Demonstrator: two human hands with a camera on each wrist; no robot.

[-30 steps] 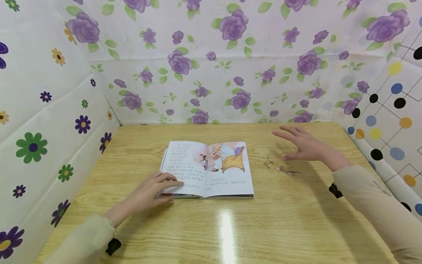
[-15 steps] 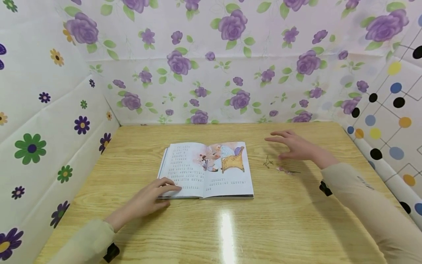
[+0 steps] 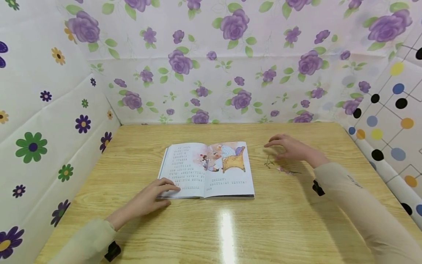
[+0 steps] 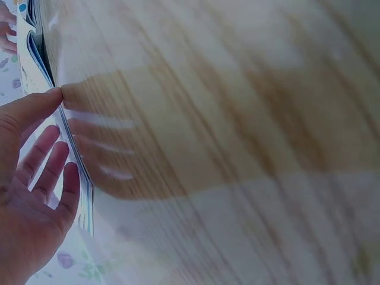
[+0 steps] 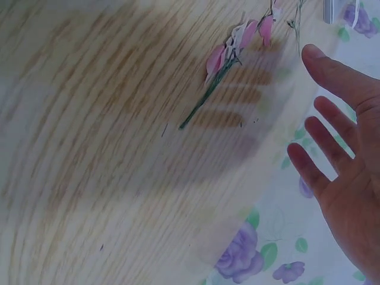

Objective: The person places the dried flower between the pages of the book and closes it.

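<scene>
An open book [image 3: 211, 176] shows words and a bright picture. At its three o'clock lie a thin green twig [image 3: 269, 162] and a pink flower [image 5: 222, 72].

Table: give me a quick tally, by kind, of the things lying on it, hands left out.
Open book: 1
Pink flower: 1
Thin green twig: 1
Total: 3

booth-like spot screened on three sides, home or studio can't tell; wood-grain tabletop [image 3: 270, 223], purple-rose sheet [image 3: 211, 88] behind its far edge, flower-print sheet [image 3: 49, 117] along left edge, dotted sheet [image 3: 389, 126] along right edge, meeting at far corners
</scene>
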